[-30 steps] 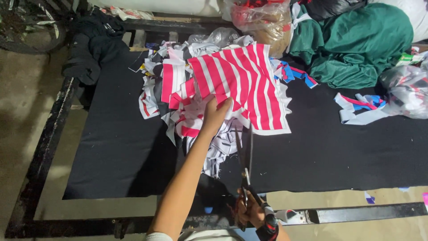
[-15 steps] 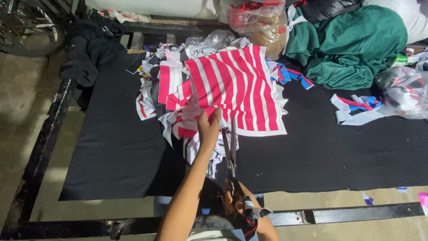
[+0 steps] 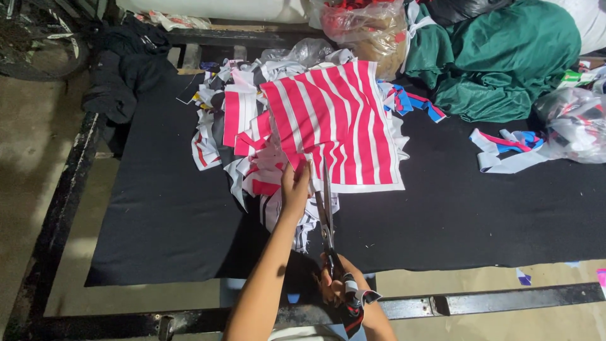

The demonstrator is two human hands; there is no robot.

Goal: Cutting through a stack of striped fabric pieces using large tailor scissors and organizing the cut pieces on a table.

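Observation:
A red-and-white striped cloth (image 3: 341, 123) lies on a black mat (image 3: 158, 208), on top of a heap of striped scraps (image 3: 233, 136). My left hand (image 3: 294, 188) grips the near edge of the striped cloth. My right hand (image 3: 334, 284) holds long scissors (image 3: 326, 215) by the handles, low near the table's front edge. The blades point away from me, and their tips reach the cloth's near edge just right of my left hand.
A green cloth heap (image 3: 499, 60) and a bag of scraps (image 3: 366, 28) sit at the back. A clear plastic bag (image 3: 577, 123) and blue-red-white strips (image 3: 505, 145) lie at the right. Dark clothes (image 3: 120, 76) hang off the left corner. A metal frame bar (image 3: 480, 302) runs along the front.
My left hand has slid toward me from on top of the striped cloth to its near edge. The scissors have moved forward, and their tips now meet the cloth.

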